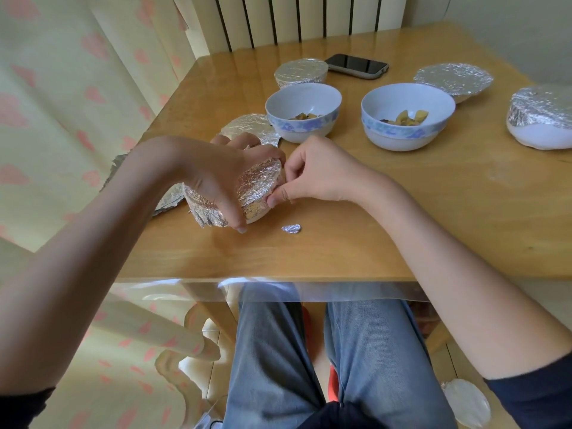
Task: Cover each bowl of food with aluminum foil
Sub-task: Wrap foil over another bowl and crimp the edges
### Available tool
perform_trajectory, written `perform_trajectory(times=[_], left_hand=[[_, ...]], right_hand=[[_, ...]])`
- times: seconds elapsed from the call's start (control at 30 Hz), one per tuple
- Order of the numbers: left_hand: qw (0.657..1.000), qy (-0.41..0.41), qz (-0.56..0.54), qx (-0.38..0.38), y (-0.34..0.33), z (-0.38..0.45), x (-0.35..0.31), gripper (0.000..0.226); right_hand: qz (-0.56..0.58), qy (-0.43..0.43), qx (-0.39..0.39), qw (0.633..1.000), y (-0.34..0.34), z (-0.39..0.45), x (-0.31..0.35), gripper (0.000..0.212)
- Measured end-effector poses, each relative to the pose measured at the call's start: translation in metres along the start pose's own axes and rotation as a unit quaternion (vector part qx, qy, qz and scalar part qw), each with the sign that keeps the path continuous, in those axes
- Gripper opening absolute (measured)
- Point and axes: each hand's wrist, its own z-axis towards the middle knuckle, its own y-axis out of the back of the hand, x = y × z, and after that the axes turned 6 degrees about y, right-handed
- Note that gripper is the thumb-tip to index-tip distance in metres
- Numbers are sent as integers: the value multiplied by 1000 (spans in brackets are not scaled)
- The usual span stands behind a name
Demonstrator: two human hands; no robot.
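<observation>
Two hands on one foil-wrapped bowl (260, 193), tilted: left hand (216, 174) grips it, right hand (309, 171) pinches foil edge; black phone (356, 65), apparently unbranded.

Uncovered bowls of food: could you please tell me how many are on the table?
2. One uncovered bowl stands behind the hands at centre; the other bowl is to its right. Both show food inside.

A wooden table (402, 212) carries two open bowls of food (303, 111) (408, 115) mid-table, three foil-covered bowls (301, 72) (454, 80) (541, 117) toward the far and right edges, a phone (357, 66), loose foil sheets (250, 126) at the left edge, and a foil scrap (291, 228) nearer the front.
</observation>
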Motion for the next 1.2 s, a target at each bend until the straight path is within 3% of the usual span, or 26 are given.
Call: perform_trajectory(times=[0.17,0.37,0.57,0.7,0.83,0.97,1.2], left_hand=[[1000,3,-2,0,0,0,1,120],[999,36,-14,-14,-1,2,2,118],[997,61,-30,29,3,-7,-2,143],[998,24,-11,53,2,-10,11,151],[999,-2,10,41,-1,-10,15,147],[1000,-9,15,11,-3,-6,15,145],[1000,2,22,9,-4,-4,15,144]], right_hand=[[37,18,-28,999,3,-8,-2,41],[-51,19,-64,996,-7,-10,-7,34],[-129,20,-77,988,-10,-25,-3,23],[-178,-8,-65,982,-22,-41,13,42],[-242,-11,-107,964,-45,-38,30,55],[-234,-12,-144,961,-51,-34,34,51],[-144,3,-116,983,-44,-34,22,44]])
